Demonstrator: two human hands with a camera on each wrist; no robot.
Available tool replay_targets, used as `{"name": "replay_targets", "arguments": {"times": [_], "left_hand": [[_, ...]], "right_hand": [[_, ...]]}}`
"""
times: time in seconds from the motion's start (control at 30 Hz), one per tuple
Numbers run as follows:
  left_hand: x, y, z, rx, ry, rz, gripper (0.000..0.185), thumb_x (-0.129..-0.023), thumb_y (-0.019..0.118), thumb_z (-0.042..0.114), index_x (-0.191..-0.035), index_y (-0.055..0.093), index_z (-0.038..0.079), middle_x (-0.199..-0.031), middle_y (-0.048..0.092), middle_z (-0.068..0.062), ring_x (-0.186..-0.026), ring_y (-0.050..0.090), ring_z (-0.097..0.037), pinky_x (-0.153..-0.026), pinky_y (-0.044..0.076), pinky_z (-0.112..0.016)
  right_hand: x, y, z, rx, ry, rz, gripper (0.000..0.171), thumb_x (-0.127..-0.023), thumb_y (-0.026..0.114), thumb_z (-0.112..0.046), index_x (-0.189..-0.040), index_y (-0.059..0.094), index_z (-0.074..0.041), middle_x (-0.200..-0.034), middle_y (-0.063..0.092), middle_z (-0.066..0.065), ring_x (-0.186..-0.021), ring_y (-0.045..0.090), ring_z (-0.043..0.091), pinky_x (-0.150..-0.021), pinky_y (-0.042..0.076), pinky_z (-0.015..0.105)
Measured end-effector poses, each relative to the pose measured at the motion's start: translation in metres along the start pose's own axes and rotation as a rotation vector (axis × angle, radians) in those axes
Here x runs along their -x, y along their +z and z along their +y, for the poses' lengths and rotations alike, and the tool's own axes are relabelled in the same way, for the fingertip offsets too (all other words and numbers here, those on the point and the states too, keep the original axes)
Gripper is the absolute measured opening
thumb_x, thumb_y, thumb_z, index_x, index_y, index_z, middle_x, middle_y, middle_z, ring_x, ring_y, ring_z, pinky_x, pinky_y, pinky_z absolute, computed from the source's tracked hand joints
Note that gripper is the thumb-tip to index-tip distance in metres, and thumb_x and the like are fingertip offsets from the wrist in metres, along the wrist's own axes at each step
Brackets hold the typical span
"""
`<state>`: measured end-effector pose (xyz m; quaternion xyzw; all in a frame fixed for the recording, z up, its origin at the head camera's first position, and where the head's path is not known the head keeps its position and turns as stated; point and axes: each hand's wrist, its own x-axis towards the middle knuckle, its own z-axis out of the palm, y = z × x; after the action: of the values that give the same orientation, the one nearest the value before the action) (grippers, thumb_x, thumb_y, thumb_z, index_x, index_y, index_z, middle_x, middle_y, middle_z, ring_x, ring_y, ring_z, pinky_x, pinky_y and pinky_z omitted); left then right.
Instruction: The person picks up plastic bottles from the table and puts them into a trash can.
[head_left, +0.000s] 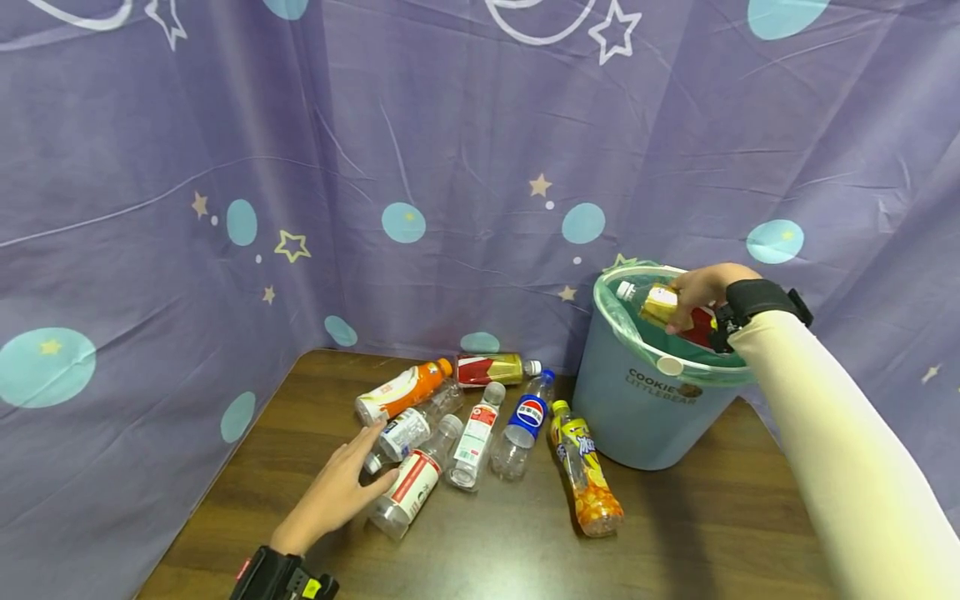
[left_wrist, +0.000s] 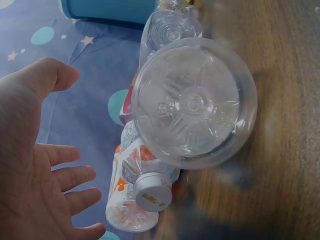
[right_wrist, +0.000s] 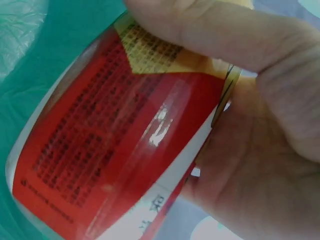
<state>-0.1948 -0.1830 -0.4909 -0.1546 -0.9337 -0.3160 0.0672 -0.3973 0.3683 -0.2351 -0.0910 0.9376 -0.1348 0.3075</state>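
The red-labelled bottle [right_wrist: 115, 150] runs off the frame (cap unseen); its small print seems unreadable.

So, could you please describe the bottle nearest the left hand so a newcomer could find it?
Left of the blue bin, bottles lie on the wooden table. The left hand touches a clear bottle, the only one with a red-and-white label.

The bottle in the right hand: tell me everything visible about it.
The bottle is clear plastic with a red and yellow label printed in small text and a white cap. It lies tilted, cap pointing left, above the green-lined blue bin. The right hand grips it round the label, with the fingers curled over it. Nothing else visibly touches it.
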Motion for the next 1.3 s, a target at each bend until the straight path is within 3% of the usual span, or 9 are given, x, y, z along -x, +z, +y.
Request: {"name": "replay_targets", "arguments": {"times": [0.1, 0.23, 0.4, 0.57, 0.7, 0.93, 1.3], "left_hand": [[0.000, 0.001, -0.001, 0.001, -0.005, -0.007, 0.083, -0.094, 0.070, 0.043, -0.159, 0.033, 0.008, -0.162, 0.036, -0.020, -0.150, 0.034, -0.044, -0.117, 0.025, -0.070], [0.001, 0.001, -0.002, 0.001, -0.017, -0.016, 0.083, -0.095, 0.069, 0.045, -0.160, 0.032, 0.009, -0.163, 0.035, -0.019, -0.150, 0.033, -0.044, -0.118, 0.024, -0.069], [0.001, 0.002, -0.004, 0.002, -0.027, -0.016, 0.083, -0.094, 0.069, 0.046, -0.160, 0.032, 0.009, -0.162, 0.036, -0.019, -0.150, 0.033, -0.043, -0.119, 0.024, -0.068], [0.001, 0.004, -0.004, 0.005, -0.031, -0.026, 0.083, -0.095, 0.069, 0.045, -0.159, 0.032, 0.007, -0.163, 0.036, -0.019, -0.151, 0.032, -0.042, -0.120, 0.024, -0.067], [0.002, 0.005, -0.004, 0.009, -0.034, -0.031, 0.084, -0.095, 0.068, 0.045, -0.160, 0.031, 0.007, -0.163, 0.035, -0.019, -0.151, 0.032, -0.042, -0.120, 0.023, -0.067], [0.002, 0.006, -0.004, -0.001, -0.021, -0.013, 0.083, -0.094, 0.069, 0.044, -0.159, 0.032, 0.007, -0.162, 0.037, -0.020, -0.150, 0.034, -0.042, -0.119, 0.025, -0.067], [0.000, 0.008, -0.002, -0.011, 0.007, -0.003, 0.082, -0.095, 0.068, 0.046, -0.158, 0.034, 0.005, -0.162, 0.037, -0.021, -0.148, 0.036, -0.044, -0.117, 0.026, -0.069]], "right_hand": [[-0.003, 0.003, -0.002, 0.031, 0.023, 0.001, 0.051, -0.085, 0.080, -0.023, -0.117, 0.053, 0.005, -0.099, 0.061, 0.011, -0.091, 0.061, 0.026, -0.078, 0.054, 0.036], [-0.007, 0.006, -0.004, 0.090, 0.011, -0.009, 0.041, -0.087, 0.078, -0.025, -0.108, 0.057, 0.002, -0.094, 0.062, 0.008, -0.088, 0.059, 0.023, -0.076, 0.052, 0.035], [-0.014, 0.007, -0.003, 0.142, -0.021, -0.021, 0.034, -0.083, 0.079, -0.023, -0.102, 0.060, -0.002, -0.090, 0.063, 0.003, -0.081, 0.058, 0.017, -0.072, 0.051, 0.031], [-0.013, 0.007, -0.004, 0.175, 0.005, -0.015, 0.065, -0.084, 0.080, -0.031, -0.128, 0.053, 0.008, -0.107, 0.070, 0.019, -0.098, 0.068, 0.032, -0.086, 0.054, 0.046], [-0.012, 0.007, -0.006, 0.199, 0.045, 0.003, 0.087, -0.086, 0.079, -0.041, -0.147, 0.040, 0.006, -0.130, 0.063, 0.034, -0.123, 0.060, 0.048, -0.096, 0.049, 0.063], [-0.010, 0.006, -0.010, 0.184, 0.074, 0.019, 0.089, -0.085, 0.079, -0.045, -0.148, 0.041, 0.004, -0.138, 0.055, 0.037, -0.129, 0.054, 0.053, -0.101, 0.044, 0.066], [-0.004, 0.006, -0.014, 0.192, 0.046, 0.018, 0.087, -0.087, 0.078, -0.043, -0.147, 0.039, 0.005, -0.135, 0.056, 0.038, -0.128, 0.053, 0.055, -0.100, 0.046, 0.066]]}}
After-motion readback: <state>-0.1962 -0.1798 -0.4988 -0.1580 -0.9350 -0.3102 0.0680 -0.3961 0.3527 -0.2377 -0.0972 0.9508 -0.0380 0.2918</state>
